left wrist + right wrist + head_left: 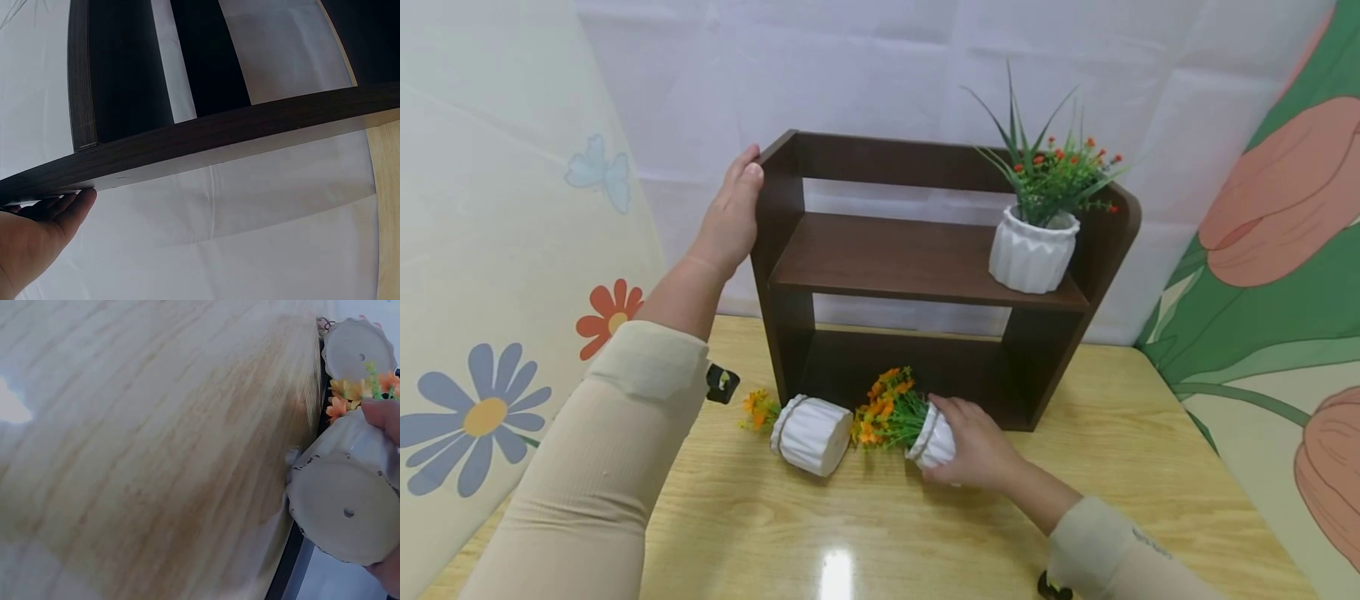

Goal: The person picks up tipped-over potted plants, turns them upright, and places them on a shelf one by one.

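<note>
A dark brown two-tier shelf [880, 258] stands on the table. My left hand [737, 200] rests against the upper outer side of its left panel; in the left wrist view the fingertips [84, 199] touch that panel. My right hand [976, 446] grips a white ribbed flowerpot [934, 442] with orange flowers [883, 412], tipped sideways at the shelf's front. In the right wrist view, the base of this flowerpot [347, 509] faces the camera. Left of it, a second white flowerpot [812, 435] lies on its side, its yellow-orange flowers pointing left.
A white flowerpot [1033, 250] with red blossoms and long green leaves stands upright at the right end of the upper shelf. The wooden table [760, 533] extends in front. Behind hangs a white cloth [880, 67], with flower-printed panels [1285, 208] on both sides.
</note>
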Demonstrator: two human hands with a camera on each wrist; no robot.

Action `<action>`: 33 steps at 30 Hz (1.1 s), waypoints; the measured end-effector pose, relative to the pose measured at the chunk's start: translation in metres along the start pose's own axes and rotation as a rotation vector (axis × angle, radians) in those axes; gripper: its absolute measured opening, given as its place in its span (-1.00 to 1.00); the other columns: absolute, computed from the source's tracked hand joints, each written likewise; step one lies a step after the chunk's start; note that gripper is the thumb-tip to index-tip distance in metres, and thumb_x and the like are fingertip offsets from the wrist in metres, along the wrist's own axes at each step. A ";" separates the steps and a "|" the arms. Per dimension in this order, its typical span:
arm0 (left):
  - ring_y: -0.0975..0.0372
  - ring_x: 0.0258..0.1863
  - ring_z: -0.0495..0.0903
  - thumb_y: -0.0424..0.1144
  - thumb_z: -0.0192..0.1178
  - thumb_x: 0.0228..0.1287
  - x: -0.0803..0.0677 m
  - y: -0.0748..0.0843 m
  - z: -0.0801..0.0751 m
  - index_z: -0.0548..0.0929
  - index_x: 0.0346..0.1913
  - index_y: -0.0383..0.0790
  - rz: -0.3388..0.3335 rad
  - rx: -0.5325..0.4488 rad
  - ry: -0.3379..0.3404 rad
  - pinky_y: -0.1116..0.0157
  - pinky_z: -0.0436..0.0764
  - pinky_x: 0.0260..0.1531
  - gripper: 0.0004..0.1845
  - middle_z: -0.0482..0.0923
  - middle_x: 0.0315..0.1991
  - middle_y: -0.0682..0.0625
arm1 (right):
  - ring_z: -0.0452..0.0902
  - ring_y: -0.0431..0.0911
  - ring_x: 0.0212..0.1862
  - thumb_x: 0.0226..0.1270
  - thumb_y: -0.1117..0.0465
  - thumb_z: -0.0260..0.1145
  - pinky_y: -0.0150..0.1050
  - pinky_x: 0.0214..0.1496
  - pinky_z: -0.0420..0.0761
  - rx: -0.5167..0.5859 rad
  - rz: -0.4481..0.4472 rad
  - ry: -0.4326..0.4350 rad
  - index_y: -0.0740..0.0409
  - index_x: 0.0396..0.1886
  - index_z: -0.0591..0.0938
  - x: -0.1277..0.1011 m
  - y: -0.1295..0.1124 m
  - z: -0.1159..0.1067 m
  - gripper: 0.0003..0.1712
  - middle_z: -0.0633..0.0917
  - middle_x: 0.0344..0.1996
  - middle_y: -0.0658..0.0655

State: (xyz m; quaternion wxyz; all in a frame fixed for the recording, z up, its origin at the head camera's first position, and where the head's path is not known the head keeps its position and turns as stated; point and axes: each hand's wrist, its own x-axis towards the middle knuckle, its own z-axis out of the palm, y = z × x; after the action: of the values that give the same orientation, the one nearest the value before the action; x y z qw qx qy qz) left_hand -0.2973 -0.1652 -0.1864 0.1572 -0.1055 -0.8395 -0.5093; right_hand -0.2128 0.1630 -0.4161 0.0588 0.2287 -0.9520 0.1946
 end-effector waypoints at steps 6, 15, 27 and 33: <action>0.13 0.59 -0.17 0.15 -0.51 0.55 -0.001 0.000 0.000 -0.11 0.58 0.15 -0.002 -0.001 -0.002 -0.01 -0.18 0.54 -0.39 -0.18 0.61 0.11 | 0.45 0.15 0.24 -0.32 -0.11 0.63 0.08 0.27 0.47 0.059 0.006 0.047 0.18 0.42 0.34 -0.004 -0.001 0.003 0.22 0.53 0.24 0.28; 0.15 0.59 -0.18 0.15 -0.50 0.55 -0.002 0.001 -0.001 -0.11 0.58 0.15 0.001 -0.005 -0.004 0.00 -0.18 0.55 -0.39 -0.19 0.61 0.13 | 0.42 0.18 0.27 -0.29 -0.11 0.62 0.10 0.26 0.49 0.116 0.050 0.102 0.15 0.44 0.31 -0.002 -0.004 0.011 0.22 0.51 0.26 0.27; 0.16 0.59 -0.18 0.18 -0.52 0.54 0.000 0.000 0.000 -0.11 0.58 0.19 -0.014 0.006 -0.006 -0.01 -0.18 0.54 -0.38 -0.20 0.61 0.16 | 0.38 0.20 0.31 -0.26 -0.10 0.62 0.15 0.26 0.48 0.228 0.104 0.155 0.08 0.46 0.30 0.005 -0.008 0.025 0.21 0.46 0.31 0.28; 0.16 0.59 -0.17 0.17 -0.51 0.54 0.000 0.000 -0.001 -0.11 0.58 0.18 -0.011 0.005 -0.004 -0.01 -0.17 0.54 -0.38 -0.18 0.61 0.14 | 0.35 0.22 0.33 -0.27 -0.09 0.63 0.17 0.27 0.47 0.253 0.115 0.159 0.09 0.47 0.28 0.006 -0.008 0.027 0.23 0.44 0.33 0.29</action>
State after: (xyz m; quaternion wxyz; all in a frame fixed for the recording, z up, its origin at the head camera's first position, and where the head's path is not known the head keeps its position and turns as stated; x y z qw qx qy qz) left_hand -0.2974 -0.1660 -0.1859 0.1529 -0.1017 -0.8418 -0.5076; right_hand -0.2145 0.1433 -0.4366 0.0936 0.1634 -0.9238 0.3335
